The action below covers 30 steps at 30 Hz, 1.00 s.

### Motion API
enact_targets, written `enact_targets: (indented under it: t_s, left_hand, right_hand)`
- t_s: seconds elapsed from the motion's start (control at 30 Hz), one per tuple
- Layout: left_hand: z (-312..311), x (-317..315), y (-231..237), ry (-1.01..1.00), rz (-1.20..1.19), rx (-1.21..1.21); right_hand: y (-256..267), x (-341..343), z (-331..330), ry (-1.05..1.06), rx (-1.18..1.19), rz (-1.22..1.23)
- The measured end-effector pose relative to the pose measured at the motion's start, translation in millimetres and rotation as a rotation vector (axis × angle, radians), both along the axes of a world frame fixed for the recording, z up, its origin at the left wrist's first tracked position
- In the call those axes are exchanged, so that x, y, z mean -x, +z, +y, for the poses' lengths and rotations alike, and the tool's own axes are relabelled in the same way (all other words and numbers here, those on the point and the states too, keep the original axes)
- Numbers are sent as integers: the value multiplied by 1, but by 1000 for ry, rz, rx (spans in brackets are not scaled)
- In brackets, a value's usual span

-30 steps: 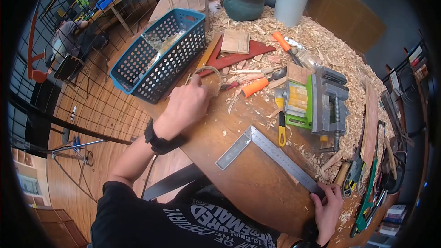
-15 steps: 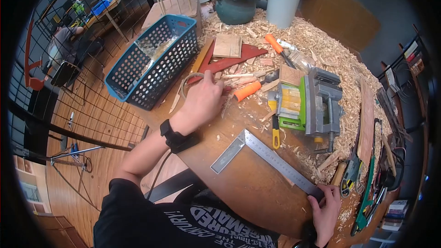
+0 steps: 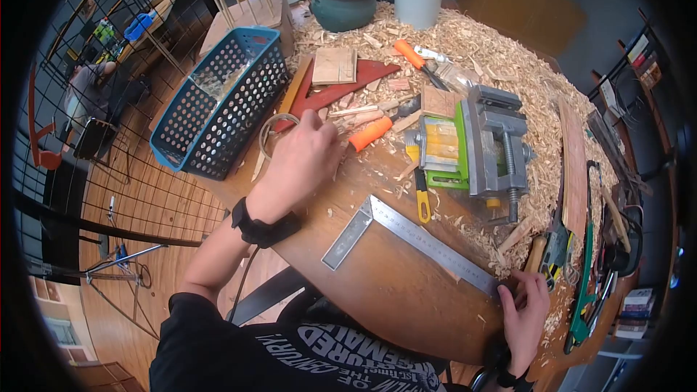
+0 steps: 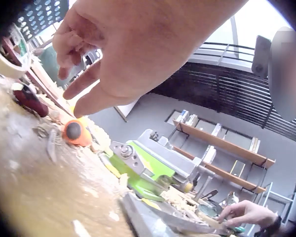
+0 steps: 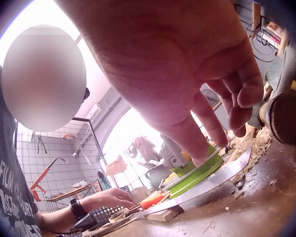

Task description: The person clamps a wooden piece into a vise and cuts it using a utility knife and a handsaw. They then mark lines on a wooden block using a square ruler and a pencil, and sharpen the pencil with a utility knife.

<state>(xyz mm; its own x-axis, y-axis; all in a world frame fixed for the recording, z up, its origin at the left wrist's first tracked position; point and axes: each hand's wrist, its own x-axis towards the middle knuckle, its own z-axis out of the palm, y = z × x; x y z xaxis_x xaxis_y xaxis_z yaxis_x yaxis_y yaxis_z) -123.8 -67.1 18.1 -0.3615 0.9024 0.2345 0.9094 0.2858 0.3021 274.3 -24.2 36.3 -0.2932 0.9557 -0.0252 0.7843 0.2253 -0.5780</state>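
Left hand [image 3: 301, 158] hovers near orange handle [image 3: 371, 133], grip loose, empty; right hand [image 3: 528, 313], relaxed, empty, by square [image 3: 435, 248]; shirt [image 3: 283, 348] reads "CENTURY!"

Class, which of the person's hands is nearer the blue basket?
Left. The left hand is close to the blue basket; the right hand is across the table, by the end of the metal square's blade.

1. Head view: moderate, fairly even light; dark vignette at all corners; straight lines bend hard toward the rim.
2. Left-wrist view: upper right blown out white; glare and soft blur across the tabletop [image 4: 44, 192] at close range.
3. Right-wrist view: pinkish cast; background burns white behind my right hand [image 5: 170, 69], leaving it backlit, in shade.
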Motion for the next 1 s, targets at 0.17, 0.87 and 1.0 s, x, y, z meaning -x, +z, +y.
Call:
enact_targets:
  t_s: [0.17,0.87,1.0]
  left_hand:
    - [5,-37,11,-228,-139,38]
    - [59,-113,-6,-377,-363,-226]
    - [64,-123,-4,-456,-484,-261]
  right_hand:
    - [6,4,16,94,-162,-16]
    - [-10,58,50,173,284,581]
    - [-12,51,51,246,77,453]
